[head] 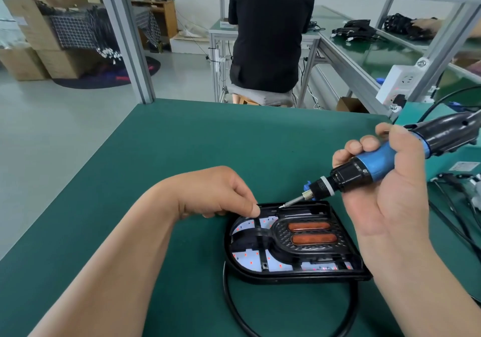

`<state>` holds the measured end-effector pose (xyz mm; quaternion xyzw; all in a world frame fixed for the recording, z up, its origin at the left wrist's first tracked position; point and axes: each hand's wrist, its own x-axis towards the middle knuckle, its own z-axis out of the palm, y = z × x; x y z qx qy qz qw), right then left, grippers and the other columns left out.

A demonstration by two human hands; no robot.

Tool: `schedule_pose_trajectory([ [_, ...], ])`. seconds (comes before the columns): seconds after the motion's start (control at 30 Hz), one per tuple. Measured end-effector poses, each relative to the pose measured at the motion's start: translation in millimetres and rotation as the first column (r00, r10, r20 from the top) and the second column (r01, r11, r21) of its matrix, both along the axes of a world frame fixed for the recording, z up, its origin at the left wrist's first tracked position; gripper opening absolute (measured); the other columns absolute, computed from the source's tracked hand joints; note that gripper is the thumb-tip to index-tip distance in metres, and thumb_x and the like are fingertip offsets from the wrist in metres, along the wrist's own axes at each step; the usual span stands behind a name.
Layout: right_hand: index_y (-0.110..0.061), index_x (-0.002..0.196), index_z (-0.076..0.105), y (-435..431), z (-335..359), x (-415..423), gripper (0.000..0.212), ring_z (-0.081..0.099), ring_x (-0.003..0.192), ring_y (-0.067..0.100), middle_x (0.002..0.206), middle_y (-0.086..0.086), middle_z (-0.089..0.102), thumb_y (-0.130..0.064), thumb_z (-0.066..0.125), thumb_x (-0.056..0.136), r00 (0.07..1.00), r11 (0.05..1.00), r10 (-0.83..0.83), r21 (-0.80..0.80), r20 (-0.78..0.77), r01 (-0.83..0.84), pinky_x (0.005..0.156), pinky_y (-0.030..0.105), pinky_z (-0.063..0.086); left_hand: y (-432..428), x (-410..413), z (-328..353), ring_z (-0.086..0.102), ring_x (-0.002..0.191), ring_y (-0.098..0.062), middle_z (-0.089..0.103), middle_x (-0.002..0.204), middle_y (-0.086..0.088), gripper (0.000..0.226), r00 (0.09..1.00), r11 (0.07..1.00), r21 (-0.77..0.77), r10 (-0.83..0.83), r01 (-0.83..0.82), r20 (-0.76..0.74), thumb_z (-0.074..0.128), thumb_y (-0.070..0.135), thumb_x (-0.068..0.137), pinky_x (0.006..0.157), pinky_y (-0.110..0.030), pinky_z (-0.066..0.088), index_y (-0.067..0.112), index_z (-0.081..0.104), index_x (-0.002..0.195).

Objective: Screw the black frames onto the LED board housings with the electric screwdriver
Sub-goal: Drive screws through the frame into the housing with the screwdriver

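Lining up a top-edge screw, seemingly: your R hand (pixel 385 188) grips the electric screwdriver (pixel 377 165), L fingers (pixel 253 210) pinch the black frame (pixel 261 234) on the LED board housing (pixel 299 277). Next: seat bit square.

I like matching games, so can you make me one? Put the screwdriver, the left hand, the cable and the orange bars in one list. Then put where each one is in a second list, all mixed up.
Things:
1. screwdriver
2. left hand
3. cable
4. orange bars

Places:
A. in the middle of the black frame
B. looped on the green table
C. held in the right hand
D. pinching the black frame's far left corner

Pairs: 1-C, 2-D, 3-B, 4-A
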<state>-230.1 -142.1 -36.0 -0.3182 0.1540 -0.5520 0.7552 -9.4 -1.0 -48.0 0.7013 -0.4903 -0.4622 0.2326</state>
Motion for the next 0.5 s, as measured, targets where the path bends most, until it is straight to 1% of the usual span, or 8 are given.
schedule_pose_trajectory([
  [0.03, -0.019, 0.108, 0.057, 0, 0, 0, 0.012, 0.056, 0.078, 0.016, 0.080, -0.004, 0.055, -0.027, 0.063, 0.101, 1.000, 1.000, 0.007, -0.006, 0.002, -0.007, 0.089, 0.033, 0.049, -1, -2, 0, 0.031, 0.055, -0.014, 0.040, 0.061, 0.001, 0.013, 1.000, 1.000, -0.020, -0.003, 0.002, -0.013, 0.081, 0.034, 0.089, 0.048, -0.025, 0.023, 0.021, 0.084, 0.093],
  [0.07, -0.019, 0.107, 0.057, 0, 1, 0, 0.011, 0.055, 0.078, 0.016, 0.080, -0.005, 0.055, -0.027, 0.063, 0.102, 1.000, 1.000, 0.013, -0.013, 0.000, -0.013, 0.089, 0.033, 0.049, -2, -3, -1, 0.031, 0.056, -0.014, 0.042, 0.064, -0.002, 0.012, 1.000, 0.999, -0.042, -0.002, 0.000, -0.031, 0.081, 0.032, 0.088, 0.048, -0.024, 0.023, 0.021, 0.083, 0.092],
  [0.17, -0.019, 0.107, 0.056, 3, 2, 1, 0.010, 0.054, 0.078, 0.015, 0.080, -0.005, 0.054, -0.027, 0.061, 0.103, 1.000, 0.999, 0.024, -0.042, -0.016, -0.025, 0.090, 0.033, 0.048, -5, -6, -4, 0.030, 0.059, -0.016, 0.046, 0.073, -0.010, 0.021, 0.995, 0.996, -0.091, -0.002, -0.007, -0.098, 0.080, 0.035, 0.082, 0.050, -0.026, 0.020, 0.017, 0.083, 0.093],
  [0.23, -0.019, 0.107, 0.057, 5, 2, 2, 0.008, 0.054, 0.078, 0.015, 0.080, -0.005, 0.054, -0.026, 0.059, 0.104, 0.999, 0.997, 0.035, -0.066, -0.022, -0.037, 0.089, 0.033, 0.048, -6, -9, -5, 0.029, 0.057, -0.015, 0.045, 0.072, -0.009, 0.021, 0.991, 0.994, -0.112, -0.004, -0.011, -0.133, 0.079, 0.033, 0.083, 0.049, -0.026, 0.019, 0.015, 0.083, 0.093],
  [0.33, -0.020, 0.106, 0.058, 8, 3, 3, 0.005, 0.055, 0.078, 0.015, 0.080, -0.005, 0.054, -0.026, 0.057, 0.105, 0.997, 0.991, 0.061, -0.119, -0.052, -0.067, 0.087, 0.032, 0.049, -8, -10, -6, 0.027, 0.054, -0.013, 0.042, 0.066, -0.004, 0.015, 0.987, 0.992, -0.123, -0.004, -0.016, -0.159, 0.079, 0.026, 0.089, 0.047, -0.023, 0.019, 0.012, 0.082, 0.095],
  [0.5, -0.020, 0.108, 0.056, 13, 3, 6, 0.008, 0.054, 0.077, 0.015, 0.079, -0.004, 0.054, -0.024, 0.058, 0.102, 0.991, 0.974, 0.090, -0.201, -0.097, -0.108, 0.083, 0.030, 0.049, -9, -12, -5, 0.026, 0.052, -0.013, 0.038, 0.063, -0.001, 0.024, 0.985, 0.994, -0.103, 0.013, -0.031, -0.172, 0.077, 0.030, 0.081, 0.046, -0.022, 0.019, 0.009, 0.081, 0.093],
])
